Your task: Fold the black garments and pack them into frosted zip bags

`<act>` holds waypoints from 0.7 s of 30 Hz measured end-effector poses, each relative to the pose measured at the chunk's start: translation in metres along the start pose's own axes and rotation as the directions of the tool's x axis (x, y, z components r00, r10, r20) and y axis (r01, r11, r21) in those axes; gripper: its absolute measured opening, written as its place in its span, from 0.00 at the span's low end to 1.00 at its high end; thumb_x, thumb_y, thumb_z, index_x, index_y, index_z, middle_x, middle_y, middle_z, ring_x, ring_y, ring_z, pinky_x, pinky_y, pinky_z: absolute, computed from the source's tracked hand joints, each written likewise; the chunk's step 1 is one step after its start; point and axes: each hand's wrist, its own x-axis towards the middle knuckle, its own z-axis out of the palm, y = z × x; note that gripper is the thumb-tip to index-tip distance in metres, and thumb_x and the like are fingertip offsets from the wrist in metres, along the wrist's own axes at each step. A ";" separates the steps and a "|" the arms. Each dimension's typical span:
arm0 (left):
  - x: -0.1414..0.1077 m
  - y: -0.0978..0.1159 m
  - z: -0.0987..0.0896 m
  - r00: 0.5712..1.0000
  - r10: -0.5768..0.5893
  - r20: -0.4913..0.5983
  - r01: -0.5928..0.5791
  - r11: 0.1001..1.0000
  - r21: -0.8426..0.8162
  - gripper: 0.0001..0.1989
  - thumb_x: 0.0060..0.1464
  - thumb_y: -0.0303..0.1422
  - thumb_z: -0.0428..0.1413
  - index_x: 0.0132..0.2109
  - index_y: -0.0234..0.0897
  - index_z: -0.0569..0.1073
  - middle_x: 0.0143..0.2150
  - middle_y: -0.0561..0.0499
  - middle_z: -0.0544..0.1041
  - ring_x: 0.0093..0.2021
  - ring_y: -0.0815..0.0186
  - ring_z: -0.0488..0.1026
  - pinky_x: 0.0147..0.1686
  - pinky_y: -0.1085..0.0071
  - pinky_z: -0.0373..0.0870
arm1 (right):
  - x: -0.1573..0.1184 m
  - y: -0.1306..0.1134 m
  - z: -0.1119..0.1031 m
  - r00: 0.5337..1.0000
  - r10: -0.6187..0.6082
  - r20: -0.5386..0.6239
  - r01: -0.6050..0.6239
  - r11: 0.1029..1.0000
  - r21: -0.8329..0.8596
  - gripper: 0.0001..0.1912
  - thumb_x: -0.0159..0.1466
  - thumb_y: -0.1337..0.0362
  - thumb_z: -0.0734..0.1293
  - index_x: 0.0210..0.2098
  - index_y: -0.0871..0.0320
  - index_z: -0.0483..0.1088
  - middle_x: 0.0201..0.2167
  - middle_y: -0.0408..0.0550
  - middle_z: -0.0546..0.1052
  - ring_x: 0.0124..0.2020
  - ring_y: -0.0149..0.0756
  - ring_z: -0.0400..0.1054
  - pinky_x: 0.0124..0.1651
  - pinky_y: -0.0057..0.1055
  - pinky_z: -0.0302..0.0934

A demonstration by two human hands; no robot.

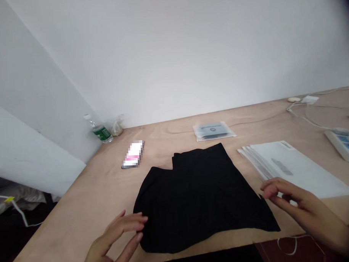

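A black cloth garment [196, 199] lies spread on the wooden table [94, 214], with a stepped notch in its far left edge. My left hand [118, 240] is at the garment's lower left edge, fingers apart, with nothing visible in it. At the garment's right edge, my right hand [297, 207] is over the near part of a stack of white bags [301, 164]. Its thumb and fingers are curved and apart, and it holds nothing that shows. Whether either hand's fingertips touch the cloth is unclear.
A phone [133, 154] lies beyond the garment on the left. A green-labelled bottle [101, 132] and a small plastic bag [117, 127] stand near the wall. A flat clear packet [213, 130] lies at the back. White cables [305, 115] and a power strip [342, 142] are at right.
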 end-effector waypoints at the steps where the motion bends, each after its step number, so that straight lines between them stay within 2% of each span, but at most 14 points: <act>1: 0.005 0.005 0.003 0.995 -0.068 -0.070 0.069 0.998 0.009 0.11 0.53 0.41 0.52 0.44 0.50 0.70 0.49 0.56 0.73 0.51 0.60 0.69 0.51 0.59 0.66 | -0.002 -0.005 0.006 0.999 0.030 -0.016 -0.030 0.999 -0.041 0.13 0.59 0.50 0.59 0.32 0.52 0.67 0.32 0.45 0.72 0.33 0.37 0.68 0.34 0.31 0.61; 4: 0.021 0.014 0.012 0.940 -0.251 -0.229 0.278 0.956 0.092 0.19 0.51 0.48 0.50 0.48 0.46 0.68 0.51 0.50 0.71 0.50 0.56 0.69 0.41 0.61 0.71 | -0.007 -0.014 0.023 0.989 0.134 -0.062 -0.143 0.973 -0.182 0.19 0.56 0.46 0.61 0.38 0.52 0.65 0.26 0.43 0.70 0.24 0.34 0.65 0.28 0.31 0.61; 7: 0.034 0.015 0.020 0.895 -0.371 -0.248 0.411 0.902 0.133 0.22 0.51 0.50 0.48 0.48 0.43 0.66 0.44 0.48 0.74 0.42 0.56 0.72 0.32 0.64 0.70 | -0.010 -0.012 0.033 0.982 0.165 -0.091 -0.183 0.953 -0.241 0.23 0.54 0.45 0.61 0.42 0.52 0.63 0.25 0.42 0.70 0.22 0.35 0.66 0.26 0.31 0.60; 11: 0.040 0.013 0.026 0.892 -0.396 -0.219 0.432 0.888 0.157 0.14 0.55 0.44 0.45 0.44 0.45 0.66 0.34 0.53 0.75 0.32 0.62 0.73 0.28 0.70 0.66 | -0.011 0.001 0.033 0.987 0.145 -0.067 -0.156 0.968 -0.196 0.20 0.58 0.49 0.58 0.47 0.51 0.62 0.32 0.45 0.73 0.21 0.33 0.66 0.27 0.31 0.61; 14: 0.038 0.013 0.029 0.891 -0.390 -0.231 0.433 0.882 0.184 0.11 0.56 0.40 0.44 0.43 0.45 0.65 0.31 0.54 0.75 0.29 0.63 0.73 0.27 0.71 0.63 | -0.015 0.010 0.029 0.976 0.186 -0.110 -0.205 0.959 -0.194 0.21 0.59 0.51 0.55 0.49 0.51 0.60 0.34 0.47 0.74 0.19 0.32 0.65 0.27 0.32 0.61; 17: 0.038 0.015 0.029 0.899 -0.382 -0.214 0.420 0.891 0.173 0.12 0.56 0.41 0.44 0.45 0.45 0.64 0.31 0.54 0.75 0.30 0.63 0.74 0.28 0.71 0.64 | -0.014 0.010 0.026 0.979 0.149 -0.137 -0.180 0.950 -0.255 0.21 0.58 0.51 0.56 0.48 0.53 0.62 0.35 0.49 0.74 0.28 0.38 0.69 0.31 0.35 0.62; 19: 0.042 0.019 0.029 0.894 -0.376 -0.242 0.420 0.892 0.165 0.14 0.55 0.43 0.45 0.46 0.44 0.64 0.32 0.54 0.75 0.30 0.63 0.74 0.28 0.71 0.64 | -0.008 0.002 0.026 0.980 0.092 -0.176 -0.143 0.943 -0.301 0.22 0.58 0.49 0.57 0.48 0.53 0.63 0.37 0.50 0.74 0.35 0.42 0.69 0.36 0.37 0.62; 21: 0.050 0.023 0.028 0.888 -0.363 -0.282 0.418 0.892 0.170 0.15 0.55 0.44 0.46 0.46 0.44 0.64 0.33 0.54 0.75 0.30 0.64 0.73 0.29 0.71 0.64 | 0.002 -0.008 0.028 0.972 0.060 -0.229 -0.140 0.926 -0.350 0.22 0.59 0.48 0.57 0.48 0.53 0.63 0.39 0.49 0.74 0.37 0.43 0.69 0.39 0.38 0.61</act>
